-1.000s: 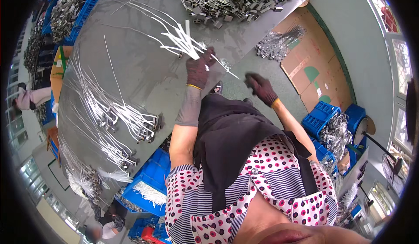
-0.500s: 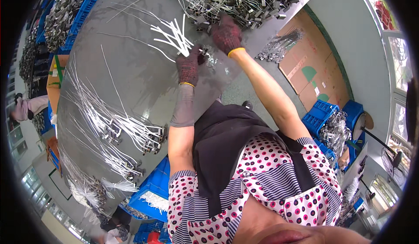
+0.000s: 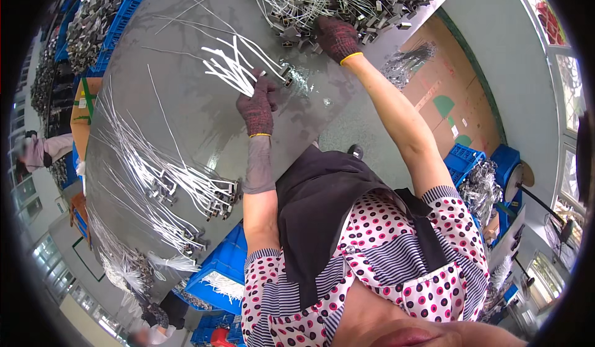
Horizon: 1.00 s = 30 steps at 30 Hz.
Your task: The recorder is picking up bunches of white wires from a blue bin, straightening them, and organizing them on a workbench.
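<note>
My left hand (image 3: 256, 106), in a dark red and black knitted glove, is closed around a bundle of white-sleeved wires (image 3: 229, 74) above the grey tabletop. Its thin wire ends fan out to the far left. Beside the fingertips is another white-sleeved wire (image 3: 268, 55) with a small dark block (image 3: 287, 74) at its end; whether the hand grips it is unclear. My right hand (image 3: 338, 39), in a matching glove, has its fingers curled at the near edge of a large pile of wires with dark and metallic blocks (image 3: 372, 3). Its fingertips are partly hidden there.
Fanned wire bundles (image 3: 186, 186) lie on the left of the grey table (image 3: 192, 111). A blue crate of blocks (image 3: 114, 31) stands far left, a blue bin (image 3: 217, 263) near left. Right are cardboard (image 3: 458, 99) with wires and blue crates (image 3: 462, 161). Another person (image 3: 46, 151) is at far left.
My left hand has moved nearer and slightly left with its bundle, away from my right hand. A wire with a dark block now shows beside it. My right hand has shifted right along the pile.
</note>
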Motion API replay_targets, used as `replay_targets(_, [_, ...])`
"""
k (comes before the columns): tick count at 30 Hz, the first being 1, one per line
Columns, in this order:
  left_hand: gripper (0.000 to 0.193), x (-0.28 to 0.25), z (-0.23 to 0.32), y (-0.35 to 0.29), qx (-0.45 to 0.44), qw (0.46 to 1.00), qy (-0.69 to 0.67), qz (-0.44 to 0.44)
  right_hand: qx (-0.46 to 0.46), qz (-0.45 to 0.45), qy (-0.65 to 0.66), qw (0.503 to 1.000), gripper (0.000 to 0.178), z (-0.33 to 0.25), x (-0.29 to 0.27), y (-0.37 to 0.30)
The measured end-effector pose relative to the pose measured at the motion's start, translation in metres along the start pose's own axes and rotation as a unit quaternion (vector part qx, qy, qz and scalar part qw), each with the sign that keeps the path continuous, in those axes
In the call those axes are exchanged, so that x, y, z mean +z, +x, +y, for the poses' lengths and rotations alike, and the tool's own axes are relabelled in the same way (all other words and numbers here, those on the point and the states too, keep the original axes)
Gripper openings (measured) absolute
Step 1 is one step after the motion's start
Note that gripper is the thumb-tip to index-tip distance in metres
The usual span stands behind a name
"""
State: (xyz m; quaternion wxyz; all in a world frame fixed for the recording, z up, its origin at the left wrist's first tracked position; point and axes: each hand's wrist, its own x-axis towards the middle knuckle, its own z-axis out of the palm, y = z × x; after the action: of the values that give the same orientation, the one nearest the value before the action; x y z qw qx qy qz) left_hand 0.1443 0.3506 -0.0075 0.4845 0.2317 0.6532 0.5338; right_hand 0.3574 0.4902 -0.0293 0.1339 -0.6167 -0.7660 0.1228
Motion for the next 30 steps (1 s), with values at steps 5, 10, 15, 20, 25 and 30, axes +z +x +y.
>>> replay_targets(5, [0.030,0.009,-0.010,-0.016,-0.074,0.997,-0.006,-0.039,-0.046,0.016,-0.001,0.999,0.020,0.011,0.003,-0.004])
replay_targets(10, [0.025,0.019,-0.031,-0.031,-0.019,0.990,-0.057,-0.129,0.024,0.068,0.055,0.996,0.023,0.003,0.011,0.017])
replay_targets(15, [0.025,0.016,-0.040,-0.040,-0.083,0.981,-0.129,-0.119,-0.004,0.020,0.095,0.995,0.027,-0.016,-0.026,-0.004])
replay_targets(20, [0.025,0.042,-0.049,-0.049,-0.124,0.973,-0.160,-0.112,0.003,-0.058,0.276,0.959,0.032,-0.002,-0.052,-0.084])
replay_targets(25, [0.028,0.080,-0.060,-0.062,-0.160,0.953,-0.200,-0.163,0.111,-0.072,0.490,0.861,0.024,0.007,-0.058,-0.196])
replay_targets(30, [0.027,0.103,-0.080,-0.063,-0.216,0.904,-0.276,-0.246,0.220,-0.112,0.405,0.880,0.026,0.070,-0.023,-0.333])
